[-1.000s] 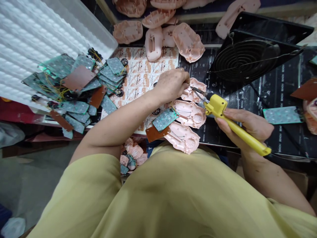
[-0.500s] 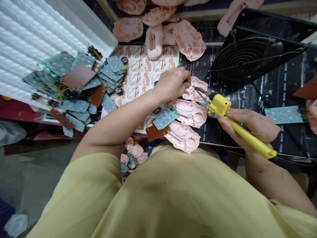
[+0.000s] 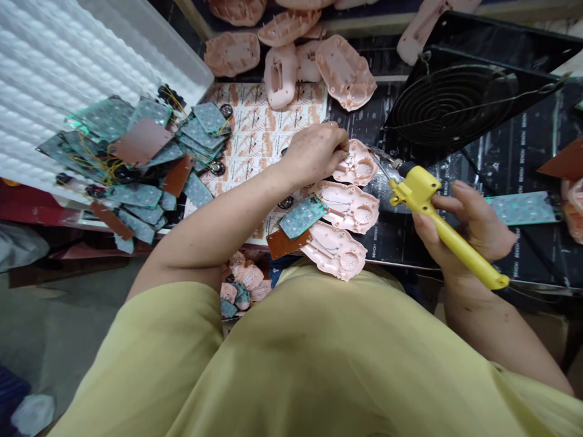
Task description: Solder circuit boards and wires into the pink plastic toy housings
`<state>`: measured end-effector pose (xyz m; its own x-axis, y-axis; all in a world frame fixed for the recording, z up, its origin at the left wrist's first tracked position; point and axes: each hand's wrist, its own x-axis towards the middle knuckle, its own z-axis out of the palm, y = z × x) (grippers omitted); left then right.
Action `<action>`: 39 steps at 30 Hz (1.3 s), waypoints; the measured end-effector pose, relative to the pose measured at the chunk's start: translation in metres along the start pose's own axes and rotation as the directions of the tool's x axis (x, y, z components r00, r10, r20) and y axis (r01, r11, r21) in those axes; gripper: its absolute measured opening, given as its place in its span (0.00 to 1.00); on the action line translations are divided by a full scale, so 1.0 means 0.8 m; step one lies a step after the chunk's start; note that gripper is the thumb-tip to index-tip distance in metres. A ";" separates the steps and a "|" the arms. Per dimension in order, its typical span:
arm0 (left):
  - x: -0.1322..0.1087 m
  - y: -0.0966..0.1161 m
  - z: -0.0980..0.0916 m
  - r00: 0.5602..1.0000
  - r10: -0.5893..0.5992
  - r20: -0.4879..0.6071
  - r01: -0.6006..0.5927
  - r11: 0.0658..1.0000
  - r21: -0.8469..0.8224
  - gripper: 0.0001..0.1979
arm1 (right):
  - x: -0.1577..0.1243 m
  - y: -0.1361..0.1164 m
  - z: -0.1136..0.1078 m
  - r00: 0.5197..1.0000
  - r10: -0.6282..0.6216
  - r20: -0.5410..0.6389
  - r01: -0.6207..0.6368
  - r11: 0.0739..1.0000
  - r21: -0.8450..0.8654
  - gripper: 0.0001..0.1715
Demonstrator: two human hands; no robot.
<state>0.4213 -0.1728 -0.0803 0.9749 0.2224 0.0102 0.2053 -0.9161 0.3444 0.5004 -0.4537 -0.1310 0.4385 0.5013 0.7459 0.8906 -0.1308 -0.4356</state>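
My right hand [image 3: 473, 227] is wrapped round a yellow soldering tool [image 3: 449, 233], whose metal tip points up and left, just right of the uppermost pink shell [image 3: 362, 164]. Over the left part of that shell is my left hand [image 3: 314, 152], its fingers pinched together; what they hold, if anything, is hidden. Two more pink shells, a middle one [image 3: 364, 209] and a lower one [image 3: 339, 255], lie below with thin wires inside. A green circuit board [image 3: 300, 218] rests over a brown board [image 3: 282, 243] at their left.
Many circuit boards [image 3: 136, 194] with wires and small speakers are piled at the left. A black fan [image 3: 450, 109] stands at the upper right. Several pink shells [image 3: 346, 73] lie at the back. Another green board [image 3: 523, 208] lies right of my right hand.
My right hand has drawn the yellow tool to the right, so its tip has left the uppermost shell. The fingers of that hand have loosened somewhat. My left hand has hardly moved.
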 end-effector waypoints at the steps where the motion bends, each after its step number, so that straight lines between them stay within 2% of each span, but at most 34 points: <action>1: 0.000 -0.001 0.000 1.000 0.003 -0.001 -0.003 1.000 -0.005 0.10 | -0.002 0.001 0.000 1.000 0.017 0.006 -0.017 1.000 0.004 0.40; 4: 0.000 -0.003 0.002 1.000 0.018 -0.008 -0.018 1.000 -0.012 0.09 | -0.004 0.004 0.001 1.000 0.020 0.008 -0.020 1.000 0.023 0.40; 8: 0.000 -0.001 0.003 1.000 0.014 -0.001 -0.014 1.000 -0.003 0.09 | -0.002 0.004 0.003 0.999 -0.010 -0.050 0.012 1.000 0.028 0.38; 13: -0.004 0.000 -0.019 0.999 0.021 0.046 -0.023 0.999 0.032 0.12 | 0.001 0.001 -0.001 0.998 0.024 -0.055 -0.025 1.000 -0.014 0.35; 16: -0.005 -0.016 -0.038 0.991 0.108 0.074 -0.109 0.994 0.017 0.20 | 0.002 -0.002 -0.003 0.998 0.033 -0.045 -0.033 0.999 -0.003 0.32; 20: -0.004 -0.044 -0.037 0.940 0.212 0.268 -0.212 0.977 -0.032 0.35 | 0.005 -0.003 -0.002 0.995 0.063 -0.081 -0.064 0.998 -0.013 0.28; 22: -0.002 -0.052 -0.029 0.921 0.238 0.309 -0.233 0.971 -0.055 0.36 | 0.005 -0.003 -0.001 0.992 0.079 -0.095 -0.080 0.997 -0.005 0.27; 24: 0.000 -0.056 -0.025 0.920 0.254 0.298 -0.244 0.967 -0.069 0.35 | 0.004 -0.003 -0.001 0.990 0.094 -0.101 -0.094 0.996 0.001 0.26; 27: 0.000 -0.058 -0.035 0.934 0.249 0.258 -0.237 0.969 -0.075 0.33 | 0.003 -0.004 -0.001 0.987 0.112 -0.114 -0.115 0.993 -0.017 0.24; 30: -0.008 -0.054 -0.060 0.938 0.261 0.230 -0.243 0.964 -0.104 0.32 | 0.003 -0.007 0.000 0.969 0.097 -0.226 -0.093 0.995 0.026 0.22; 33: -0.029 -0.039 -0.080 0.907 0.329 0.261 -0.299 0.943 -0.148 0.34 | 0.003 -0.007 0.001 0.934 0.082 -0.347 -0.061 0.995 0.073 0.22; 36: -0.059 -0.015 -0.081 0.857 0.381 0.348 -0.343 0.924 -0.168 0.35 | 0.002 -0.006 0.001 0.908 0.065 -0.413 -0.045 0.997 0.058 0.22; 39: -0.088 0.004 -0.067 0.821 0.414 0.392 -0.398 0.909 -0.126 0.39 | 0.000 -0.008 -0.003 0.927 0.065 -0.368 -0.048 0.997 0.057 0.22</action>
<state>0.3487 -0.1736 -0.0299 0.9195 -0.3275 -0.2173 -0.2119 -0.8788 0.4275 0.4951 -0.4549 -0.1275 0.5092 0.1412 0.8490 0.8604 -0.1056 -0.4985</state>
